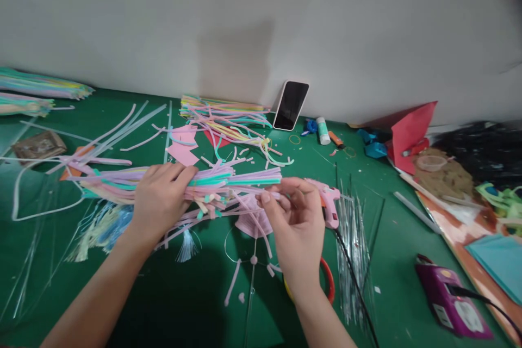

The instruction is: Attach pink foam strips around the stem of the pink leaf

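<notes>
My left hand (161, 198) is wrapped over a thick bundle of pastel pipe cleaners (216, 178) in lilac, pink, peach and mint, held above the table. To its right, my right hand (299, 225) has thumb and fingers pinched on a pink-lilac pipe cleaner by the bundle's ends. Its far tip is partly hidden by the fingers. Under the hands lie a pleated lilac piece (253, 217) and a wire stem (253, 283) with short lilac bits. Blue and cream tassels (101, 231) lie below the left hand, with a small blue tassel (187, 244) nearby.
A pink glue gun (332, 206) and red-yellow scissor handles (327, 283) lie beside my right hand, near silvery wires (353, 250). A phone (291, 104) leans on the wall. Another pipe-cleaner pile (224, 109) lies behind. At right is a purple corded box (457, 302).
</notes>
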The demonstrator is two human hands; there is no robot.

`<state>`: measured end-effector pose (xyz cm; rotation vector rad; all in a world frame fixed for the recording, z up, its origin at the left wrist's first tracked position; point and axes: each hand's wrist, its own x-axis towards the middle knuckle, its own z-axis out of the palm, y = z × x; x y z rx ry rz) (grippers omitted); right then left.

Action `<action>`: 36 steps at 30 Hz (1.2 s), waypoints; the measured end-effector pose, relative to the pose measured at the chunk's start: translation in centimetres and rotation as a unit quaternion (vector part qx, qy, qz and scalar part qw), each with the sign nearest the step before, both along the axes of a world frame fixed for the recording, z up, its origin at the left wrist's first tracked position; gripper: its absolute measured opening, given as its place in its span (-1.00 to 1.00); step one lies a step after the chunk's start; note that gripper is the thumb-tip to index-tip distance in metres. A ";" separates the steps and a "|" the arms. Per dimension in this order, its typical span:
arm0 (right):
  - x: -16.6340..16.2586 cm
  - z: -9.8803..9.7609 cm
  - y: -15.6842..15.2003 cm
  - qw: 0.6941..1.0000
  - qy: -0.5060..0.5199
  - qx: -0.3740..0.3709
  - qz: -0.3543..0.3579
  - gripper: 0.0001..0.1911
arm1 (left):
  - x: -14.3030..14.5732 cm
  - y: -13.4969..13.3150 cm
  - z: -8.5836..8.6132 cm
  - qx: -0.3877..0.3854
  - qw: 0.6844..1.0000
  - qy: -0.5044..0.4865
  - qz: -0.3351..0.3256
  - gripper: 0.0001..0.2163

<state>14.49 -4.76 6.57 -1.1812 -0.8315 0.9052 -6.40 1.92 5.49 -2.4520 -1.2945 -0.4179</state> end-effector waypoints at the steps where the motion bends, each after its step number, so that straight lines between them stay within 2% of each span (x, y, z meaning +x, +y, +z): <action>1: 0.0 -0.1 0.0 1.000 -0.013 0.003 -0.006 -0.75 | 0.0 0.0 0.0 0.002 1.000 0.000 0.002 -0.74; 7: 0.2 -0.3 0.2 0.998 -0.057 0.019 -0.024 -0.79 | 0.0 -0.1 0.2 -0.009 1.000 0.001 0.010 -0.74; 11: 0.4 -0.2 0.4 0.997 -0.063 0.042 -0.029 -0.68 | 0.0 -0.2 0.3 -0.011 1.000 -0.002 0.004 -0.72; 15: 0.4 -0.4 0.4 0.993 -0.099 0.049 -0.031 -0.79 | -0.1 -0.1 0.0 -0.019 1.000 -0.013 0.003 -0.69; 20: 0.2 -0.6 0.1 0.994 -0.086 0.057 -0.036 -0.84 | -0.3 -0.1 -0.2 -0.015 1.000 -0.011 0.005 -0.71; 23: 0.5 -0.4 0.1 0.996 -0.080 0.045 -0.019 -0.87 | -0.4 -0.1 -0.1 -0.018 1.000 -0.012 0.003 -0.72; 28: 1.6 -0.3 0.3 0.997 -0.047 0.008 0.059 -0.86 | -0.3 -0.2 0.2 -0.045 0.999 -0.021 -0.005 -0.73; 36: 1.1 0.0 0.0 0.998 -0.012 0.004 0.063 -0.86 | -0.3 -0.4 0.1 0.002 0.998 -0.042 -0.036 -0.73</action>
